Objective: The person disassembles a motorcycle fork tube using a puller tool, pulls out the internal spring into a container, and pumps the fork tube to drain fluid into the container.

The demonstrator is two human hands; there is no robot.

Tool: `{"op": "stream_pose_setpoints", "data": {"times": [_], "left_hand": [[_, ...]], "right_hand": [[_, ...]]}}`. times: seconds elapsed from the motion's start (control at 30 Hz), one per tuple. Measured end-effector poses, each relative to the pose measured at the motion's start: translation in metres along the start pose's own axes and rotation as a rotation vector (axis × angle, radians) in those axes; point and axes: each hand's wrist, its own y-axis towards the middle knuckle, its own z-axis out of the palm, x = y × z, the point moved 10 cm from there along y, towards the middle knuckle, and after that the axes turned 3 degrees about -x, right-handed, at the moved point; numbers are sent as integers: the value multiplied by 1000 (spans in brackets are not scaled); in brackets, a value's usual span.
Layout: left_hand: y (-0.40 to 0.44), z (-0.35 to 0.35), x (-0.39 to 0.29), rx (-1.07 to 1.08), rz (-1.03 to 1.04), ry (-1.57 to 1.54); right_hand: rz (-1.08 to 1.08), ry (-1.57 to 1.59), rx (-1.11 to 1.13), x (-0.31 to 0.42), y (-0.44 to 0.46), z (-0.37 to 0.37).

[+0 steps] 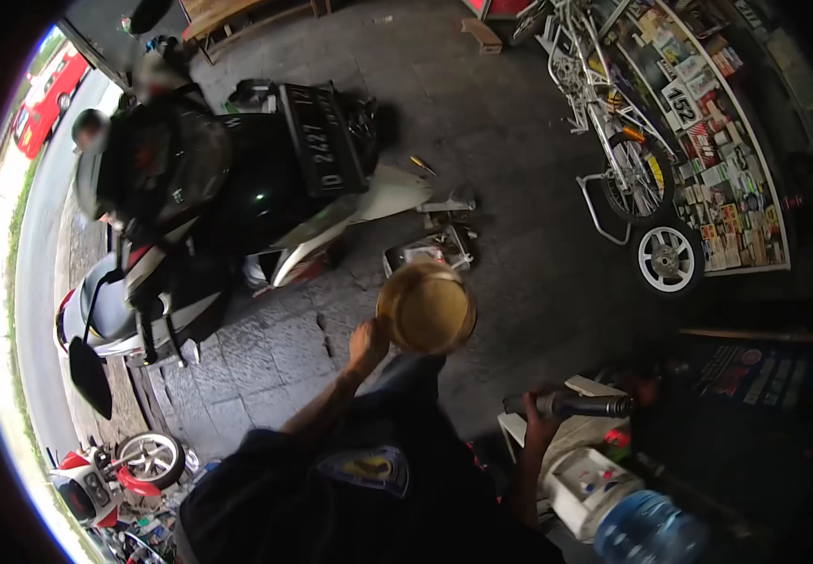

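My left hand (369, 344) is closed on the rim of a round, yellowish metal pan (433, 312), which is held out in front of my body. The pan's inside faces up toward me, and I see nothing in it. Lower right, my right hand (542, 421) is closed around a dark cylindrical tool (583, 405) with a ringed end pointing right. Its exact kind is unclear. Just beyond the pan, metal parts (439, 246) lie on the paved floor, with a yellow-handled screwdriver (422, 165) farther off.
A black motorcycle (256, 160) stands at the left. On the right are a silver bike frame (613, 141), a loose white wheel (667, 258) and a glass display case (726, 160) full of packets. A water dispenser with a blue bottle (649, 528) is near my right arm.
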Motion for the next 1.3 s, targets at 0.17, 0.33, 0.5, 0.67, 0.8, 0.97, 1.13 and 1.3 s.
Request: {"op": "stream_pose_setpoints", "data": {"times": [0.17, 0.33, 0.5, 0.67, 0.8, 0.97, 1.13, 1.3], "left_hand": [[125, 77, -78, 34, -252, -116], [239, 108, -134, -64, -573, -287], [347, 151, -181, -293, -778, -554], [433, 211, -184, -493, -628, -228], [478, 230, -179, -548, -864, -296], [534, 229, -180, -666, -1198, -631], [611, 262, -132, -743, -1233, -581], [674, 264, -108, -748, -1316, -536]], "right_hand": [[-270, -467, 79, 77, 122, -19], [-98, -370, -16, 98, 286, -43], [-66, -803, 239, 106, 515, -14], [-149, -710, 598, 148, 700, 169], [-272, -945, 1001, 154, 785, 339], [-434, -915, 1361, 108, 837, 524], [-665, -841, 1701, 14, 847, 676], [-464, -881, 1935, -95, 825, 791]]}}
